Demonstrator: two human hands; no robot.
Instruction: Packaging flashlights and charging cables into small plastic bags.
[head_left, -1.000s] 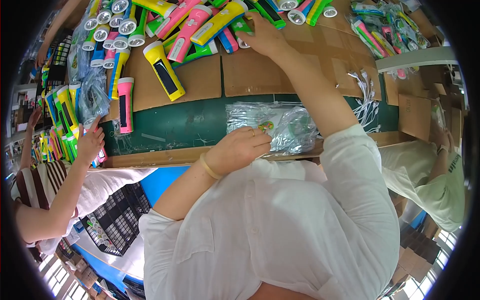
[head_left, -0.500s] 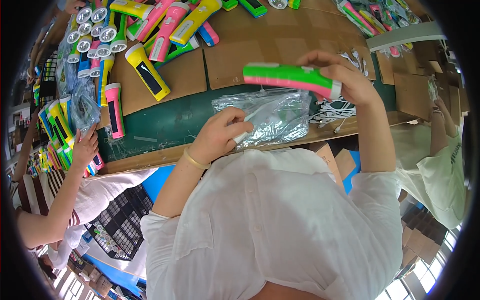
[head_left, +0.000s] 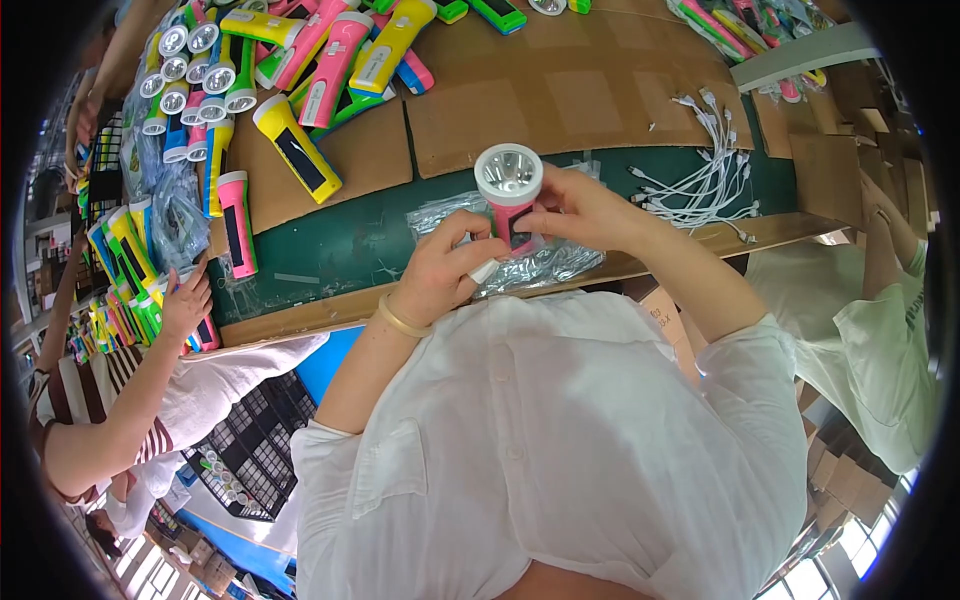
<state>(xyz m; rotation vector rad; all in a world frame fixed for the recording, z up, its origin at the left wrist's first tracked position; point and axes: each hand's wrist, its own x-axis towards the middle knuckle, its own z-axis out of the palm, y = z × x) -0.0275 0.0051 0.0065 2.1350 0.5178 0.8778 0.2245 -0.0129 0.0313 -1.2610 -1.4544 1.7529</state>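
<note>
My right hand (head_left: 585,208) grips a flashlight (head_left: 509,215) with a pink body, a dark panel and a white-rimmed round lens facing up. It stands nearly upright in front of me. My left hand (head_left: 440,265) is closed beside the flashlight's lower end, its fingers curled around a small white thing (head_left: 484,271) that I cannot name. Whether the left fingers also touch the flashlight is hard to tell. Clear plastic bags (head_left: 565,262) lie flat on the green table under both hands.
White charging cables (head_left: 705,185) lie in a loose bunch on the right. Several colourful flashlights (head_left: 297,150) are piled on cardboard (head_left: 570,85) at the far left and middle. At the left, a co-worker's hand (head_left: 186,303) is by more flashlights; another person's arm (head_left: 893,230) shows at the right.
My right hand has brought the flashlight left and down toward my left hand, turning it from lying sideways to lens up. The cables on the right are now uncovered.
</note>
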